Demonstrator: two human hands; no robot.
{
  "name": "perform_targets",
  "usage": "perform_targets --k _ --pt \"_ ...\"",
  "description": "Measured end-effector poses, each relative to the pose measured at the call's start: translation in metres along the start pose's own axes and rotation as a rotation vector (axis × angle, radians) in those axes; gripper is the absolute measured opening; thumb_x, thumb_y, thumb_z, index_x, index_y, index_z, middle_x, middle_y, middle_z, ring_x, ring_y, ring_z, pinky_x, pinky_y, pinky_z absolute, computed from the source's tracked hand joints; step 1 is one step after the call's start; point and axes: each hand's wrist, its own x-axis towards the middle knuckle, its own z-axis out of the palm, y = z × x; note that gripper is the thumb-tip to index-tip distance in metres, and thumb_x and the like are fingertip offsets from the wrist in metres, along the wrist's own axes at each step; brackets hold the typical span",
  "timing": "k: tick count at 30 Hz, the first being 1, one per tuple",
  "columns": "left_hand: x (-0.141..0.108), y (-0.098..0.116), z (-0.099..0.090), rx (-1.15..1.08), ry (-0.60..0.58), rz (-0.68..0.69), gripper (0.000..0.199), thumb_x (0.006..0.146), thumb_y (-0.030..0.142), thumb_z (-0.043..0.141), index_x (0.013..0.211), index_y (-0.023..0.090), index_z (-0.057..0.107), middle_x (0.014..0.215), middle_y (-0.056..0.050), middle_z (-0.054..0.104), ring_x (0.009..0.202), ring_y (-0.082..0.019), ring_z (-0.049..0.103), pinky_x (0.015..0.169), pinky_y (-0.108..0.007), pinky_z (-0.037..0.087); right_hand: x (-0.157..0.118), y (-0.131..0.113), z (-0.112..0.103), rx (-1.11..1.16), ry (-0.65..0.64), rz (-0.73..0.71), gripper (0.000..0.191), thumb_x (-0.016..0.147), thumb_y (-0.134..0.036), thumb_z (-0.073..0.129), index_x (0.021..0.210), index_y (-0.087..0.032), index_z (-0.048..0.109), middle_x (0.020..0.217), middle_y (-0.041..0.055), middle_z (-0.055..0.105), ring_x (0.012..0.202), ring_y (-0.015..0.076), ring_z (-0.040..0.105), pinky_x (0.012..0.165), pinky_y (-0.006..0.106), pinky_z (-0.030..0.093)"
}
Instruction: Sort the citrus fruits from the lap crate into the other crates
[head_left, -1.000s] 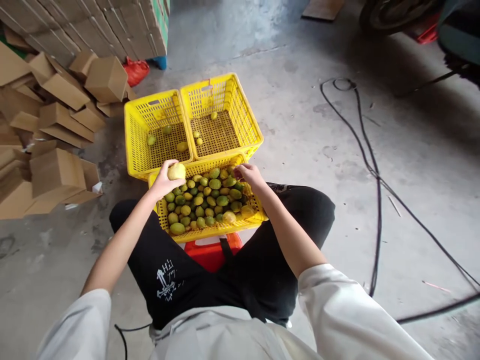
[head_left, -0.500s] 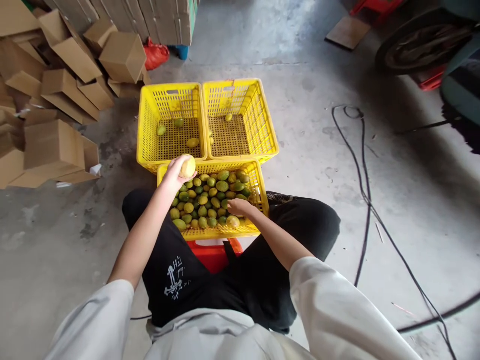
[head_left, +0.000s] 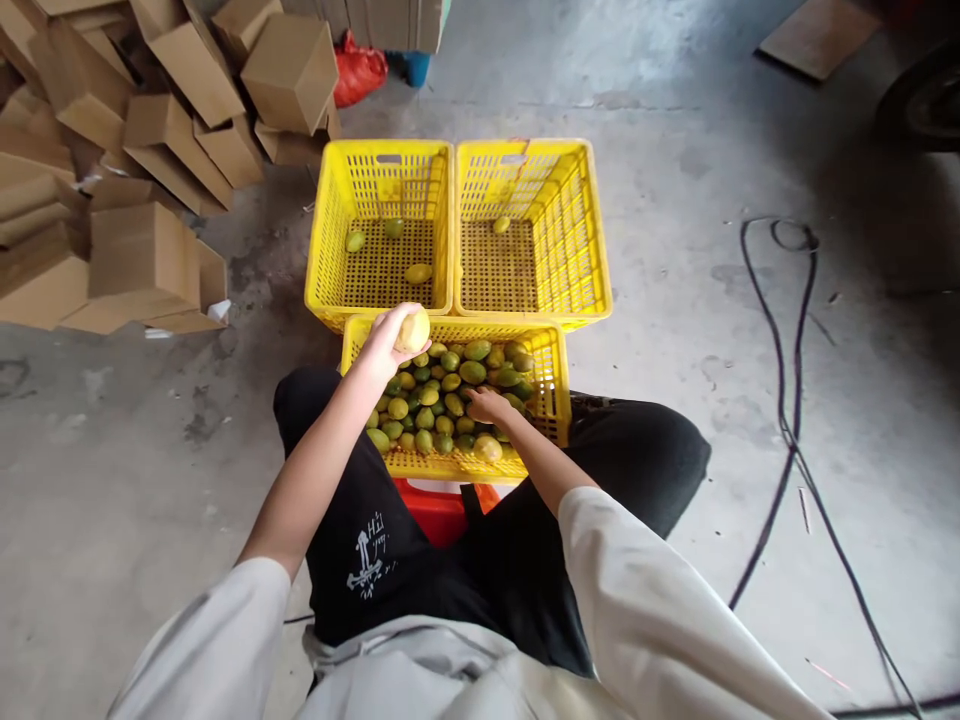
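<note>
My left hand (head_left: pixel 385 341) is closed around a pale yellow lemon (head_left: pixel 412 331), held above the far left part of the near yellow crate (head_left: pixel 556 385). That crate stands between my knees, spread with green and yellowish lemons (head_left: pixel 427 397). Over its right half, my right hand (head_left: pixel 490 405) reaches down to the fruit with a finger stretched out; its other fingers are partly hidden, and no lemon shows in it. A larger yellow lemon (head_left: pixel 487 448) lies at the near edge, just below this hand.
Two yellow crates stand side by side beyond: the left crate (head_left: pixel 322 235) has three lemons, the right crate (head_left: pixel 589 240) shows one yellowish lemon (head_left: pixel 501 225). Cardboard boxes (head_left: pixel 142 260) pile up at the left, near a red bag (head_left: pixel 360 70). A black cable (head_left: pixel 784 400) lies on the right floor.
The whole scene has shifted right in the picture. My right hand has moved slightly left over the lemons, its finger stretching out. My left hand keeps the same lemon in its grip.
</note>
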Motion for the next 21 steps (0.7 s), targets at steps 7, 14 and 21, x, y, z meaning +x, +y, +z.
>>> perform_targets --k 7,14,21 --pt "-0.006 0.002 0.009 0.07 0.037 0.034 0.023 0.075 0.023 0.077 0.088 0.018 0.058 0.096 -0.006 0.062 0.09 -0.02 0.064 0.078 -0.037 0.06 0.018 -0.001 0.004 0.019 -0.046 0.049 0.065 0.093 -0.027 0.05 0.157 -0.03 0.036 0.151 0.0164 0.048 0.137 0.0391 0.045 0.105 0.047 0.043" --pt "-0.004 0.0 0.018 0.085 0.024 0.045 0.025 0.074 0.02 0.077 0.089 0.02 0.057 0.097 -0.006 0.064 0.093 -0.024 0.065 0.072 -0.034 0.061 0.024 -0.005 0.013 0.056 -0.126 0.096 0.074 0.088 -0.039 0.061 0.156 -0.034 0.034 0.161 0.0143 0.031 0.152 0.0432 0.018 0.117 0.057 0.025" --pt "0.003 -0.001 0.018 0.099 0.043 0.044 0.029 0.072 0.021 0.079 0.091 0.02 0.057 0.099 -0.007 0.065 0.097 -0.026 0.067 0.071 -0.031 0.059 0.027 0.001 0.02 0.09 -0.056 0.076 0.064 0.089 -0.046 0.059 0.151 -0.036 0.044 0.156 0.0131 0.037 0.151 0.043 0.021 0.119 0.057 0.02"
